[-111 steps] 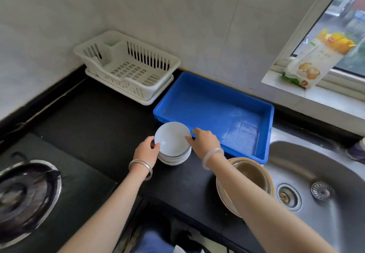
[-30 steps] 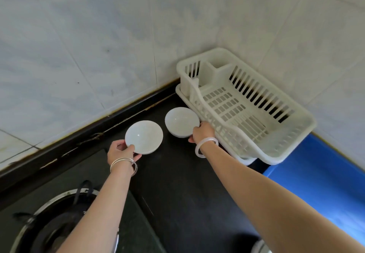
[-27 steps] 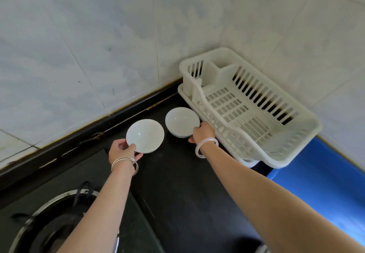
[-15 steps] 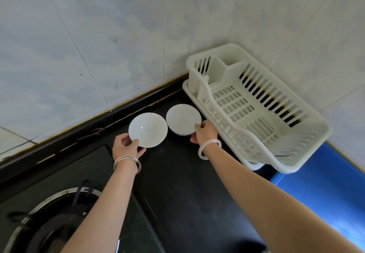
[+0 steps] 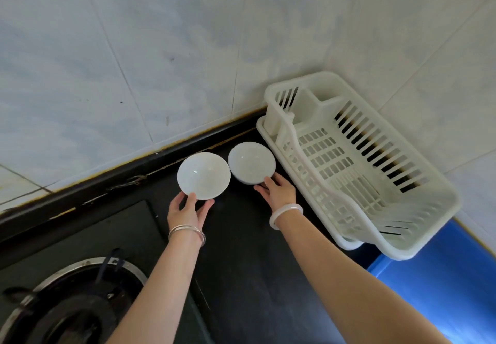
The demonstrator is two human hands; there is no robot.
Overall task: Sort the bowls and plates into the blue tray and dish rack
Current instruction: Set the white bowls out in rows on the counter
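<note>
Two white bowls sit side by side on the black counter by the wall. My left hand (image 5: 189,208) grips the near rim of the left bowl (image 5: 203,175), thumb on its inner edge. My right hand (image 5: 279,190) holds the near edge of the right bowl (image 5: 251,162), which looks like a short stack. The empty white dish rack (image 5: 357,161) stands just right of the bowls, against the tiled corner. A part of the blue tray (image 5: 440,287) shows at the lower right, behind the rack.
A gas burner (image 5: 69,300) lies at the lower left on the hob. Tiled walls close the counter (image 5: 247,249) at the back. The rack's drip tray edge is close to my right wrist.
Between the earliest frame and a second ago both hands carried the bowls from in front of the blue tray to the corner left of the rack. Over the last second they have slid slightly toward the wall.
</note>
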